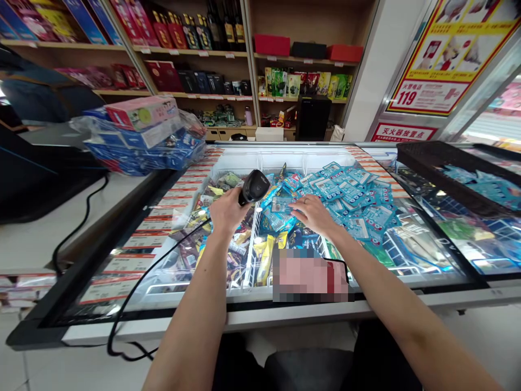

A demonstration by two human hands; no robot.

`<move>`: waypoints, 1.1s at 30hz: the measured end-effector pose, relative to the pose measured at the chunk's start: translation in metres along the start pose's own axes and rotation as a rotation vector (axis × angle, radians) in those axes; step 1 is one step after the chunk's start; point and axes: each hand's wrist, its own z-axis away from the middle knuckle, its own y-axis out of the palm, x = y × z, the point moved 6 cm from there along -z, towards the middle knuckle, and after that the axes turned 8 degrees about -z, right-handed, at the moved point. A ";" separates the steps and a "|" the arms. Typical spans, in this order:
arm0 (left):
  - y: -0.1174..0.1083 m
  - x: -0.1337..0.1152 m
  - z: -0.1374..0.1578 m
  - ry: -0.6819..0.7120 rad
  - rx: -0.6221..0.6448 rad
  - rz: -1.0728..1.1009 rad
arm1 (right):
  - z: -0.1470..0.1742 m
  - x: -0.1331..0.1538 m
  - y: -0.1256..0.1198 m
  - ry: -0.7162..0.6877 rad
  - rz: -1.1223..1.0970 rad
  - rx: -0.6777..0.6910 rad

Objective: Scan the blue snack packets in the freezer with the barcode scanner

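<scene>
plastic-wrapped blue boxes (142, 155) sit by the far left corner of the white, glass-topped chest freezer (252, 323), near orange-and-white price labels (144, 239) too small to read. the left hand (226, 210) is curled round a black handheld scanner (255, 186). mid-freezer, a flat, shiny blue packet (280, 205) lies label up; a blurred pink slab (303, 274) lies by the front edge. the right hand (315, 213), half open, touches that packet, gripping or not i can't tell. more blue packets (345, 187) heap rightward. beyond, a yellow-bordered poster (427, 98) says "119", a red sign (402, 132) "灭火器放置点".
</scene>
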 end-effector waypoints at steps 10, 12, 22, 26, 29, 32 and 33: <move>0.004 -0.018 0.005 0.158 0.061 0.021 | 0.002 -0.015 0.011 0.050 0.057 0.025; 0.004 -0.018 0.005 0.156 0.064 0.016 | 0.002 -0.019 0.008 0.084 0.036 0.028; 0.009 -0.020 0.005 0.194 0.058 0.010 | 0.004 -0.043 -0.011 0.310 -0.114 -0.185; 0.011 -0.024 0.007 0.266 0.032 0.027 | 0.013 -0.053 -0.028 0.398 -0.272 -0.370; 0.012 -0.029 0.008 0.323 0.035 0.033 | 0.021 -0.061 -0.036 0.442 -0.309 -0.475; 0.012 -0.034 0.010 0.376 0.041 0.039 | 0.028 -0.071 -0.041 0.486 -0.340 -0.558; 0.012 -0.036 0.011 0.392 0.040 0.040 | 0.030 -0.075 -0.042 0.505 -0.359 -0.575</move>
